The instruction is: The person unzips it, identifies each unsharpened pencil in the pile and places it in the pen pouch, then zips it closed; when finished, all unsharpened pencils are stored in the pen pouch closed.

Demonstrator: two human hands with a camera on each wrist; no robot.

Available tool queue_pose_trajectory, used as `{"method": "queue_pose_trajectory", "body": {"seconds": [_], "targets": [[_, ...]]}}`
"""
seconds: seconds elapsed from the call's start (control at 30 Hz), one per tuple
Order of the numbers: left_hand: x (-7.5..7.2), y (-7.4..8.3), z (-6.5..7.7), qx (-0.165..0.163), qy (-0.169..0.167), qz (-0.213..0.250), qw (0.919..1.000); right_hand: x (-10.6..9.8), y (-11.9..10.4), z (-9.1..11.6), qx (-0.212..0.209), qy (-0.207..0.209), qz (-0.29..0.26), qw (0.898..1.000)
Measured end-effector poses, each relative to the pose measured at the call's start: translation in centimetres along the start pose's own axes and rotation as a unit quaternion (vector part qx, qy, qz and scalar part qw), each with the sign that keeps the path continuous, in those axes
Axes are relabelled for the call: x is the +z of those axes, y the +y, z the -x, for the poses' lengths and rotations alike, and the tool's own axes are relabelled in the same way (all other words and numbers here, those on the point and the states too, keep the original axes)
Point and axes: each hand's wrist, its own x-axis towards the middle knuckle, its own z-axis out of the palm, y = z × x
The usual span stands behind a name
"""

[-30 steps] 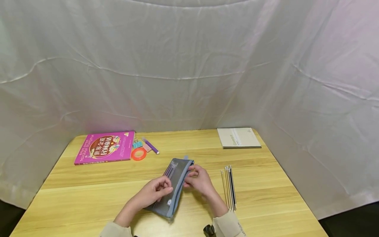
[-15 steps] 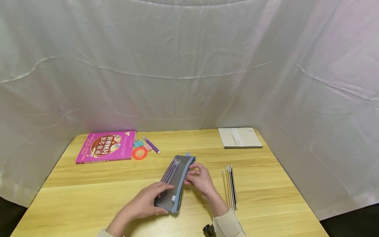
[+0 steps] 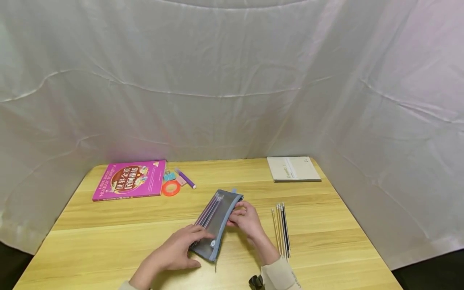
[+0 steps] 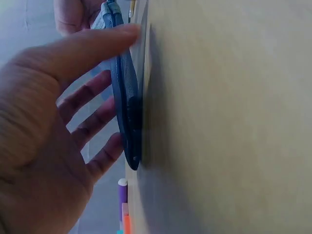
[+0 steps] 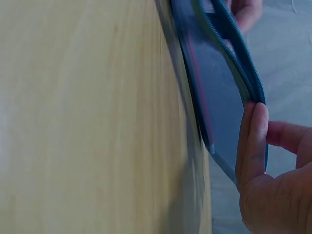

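A dark grey mesh zip pencil case lies tilted on the wooden table, with thin striped lines showing along its left part. Its blue zip is parted in the right wrist view. My right hand pinches the zip edge near the far end, fingers on one side and thumb on the other. My left hand rests its outstretched fingers on the near left part of the case, thumb held away. In the left wrist view the left hand's spread fingers touch the case's side.
Several thin pencils lie right of my right hand. A pink book, red tape roll, teal binder clip, pink eraser and purple marker are at back left. A pale notebook lies back right.
My left hand has gone from bent fingers over the case to spread fingers on its near left part. The case has shifted slightly right and away; the right hand keeps its grip.
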Motion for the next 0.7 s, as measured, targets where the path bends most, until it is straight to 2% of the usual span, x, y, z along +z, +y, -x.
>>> {"method": "queue_pose_trajectory", "body": {"seconds": [0.2, 0.37, 0.53, 0.7], "targets": [[0.37, -0.07, -0.32, 0.007, 0.026, -0.033, 0.9991, -0.14, -0.05, -0.18, 0.006, 0.004, 0.0, 1.0], [0.41, -0.34, -0.29, 0.017, 0.04, -0.016, 0.9989, -0.3, 0.02, -0.21, 0.005, 0.012, 0.004, 1.0], [0.37, -0.57, -0.4, -0.011, 0.074, -0.001, 0.9972, -0.46, -0.05, -0.23, 0.007, 0.023, 0.013, 1.0], [0.28, -0.51, -0.62, -0.045, 0.078, 0.009, 0.9959, -0.62, -0.2, -0.06, 0.011, 0.024, 0.022, 0.999]]}}
